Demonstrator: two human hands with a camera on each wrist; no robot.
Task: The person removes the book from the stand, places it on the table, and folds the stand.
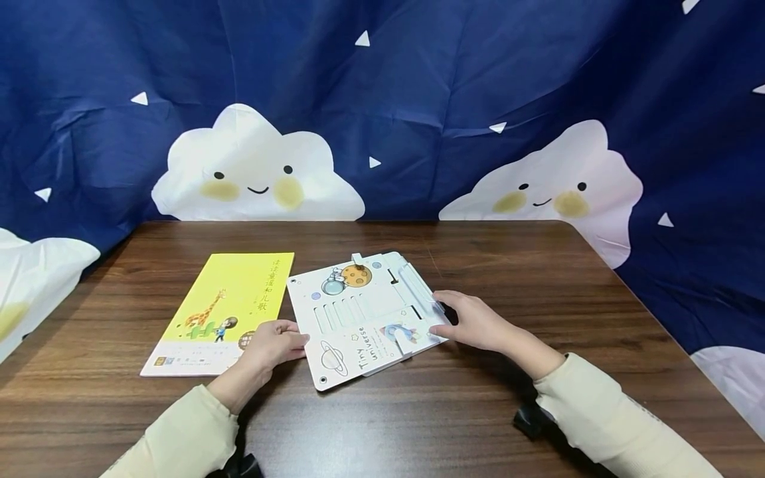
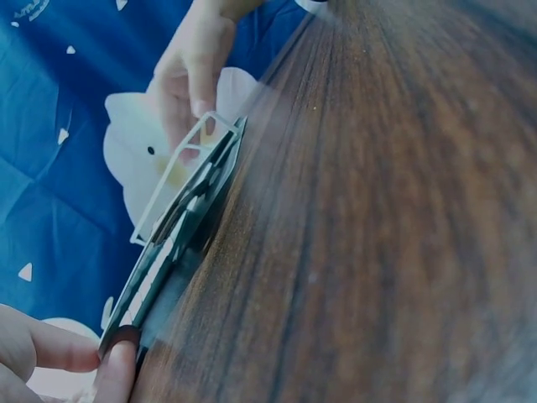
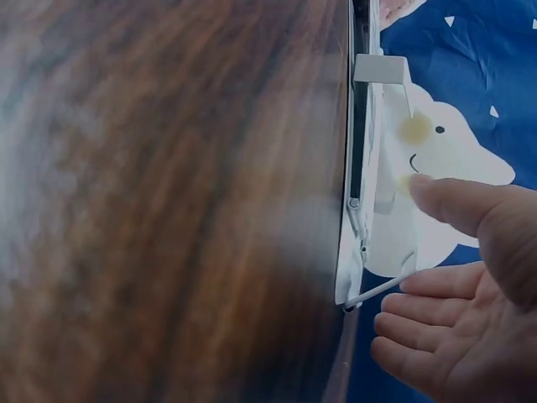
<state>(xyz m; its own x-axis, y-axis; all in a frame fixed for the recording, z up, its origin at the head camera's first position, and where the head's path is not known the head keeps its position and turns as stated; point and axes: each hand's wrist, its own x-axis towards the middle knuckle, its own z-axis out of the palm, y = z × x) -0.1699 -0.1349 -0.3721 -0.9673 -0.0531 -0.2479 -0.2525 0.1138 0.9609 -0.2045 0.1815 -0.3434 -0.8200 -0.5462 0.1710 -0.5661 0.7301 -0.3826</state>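
Observation:
A white folding book stand printed with an astronaut, planets and "Tiny universe" lies at an angle on the table. My left hand pinches its left edge, thumb on top and a finger below, as the left wrist view shows at the stand's near edge. On the opposite side is my right hand, fingers spread and thumb apart, by the stand's raised bar. In the right wrist view the fingertips are close to this bar; whether they touch it I cannot tell.
A yellow book with a giraffe and a child on its cover lies left of the stand, close to my left wrist. The brown wooden table ends at a blue curtain with smiling clouds.

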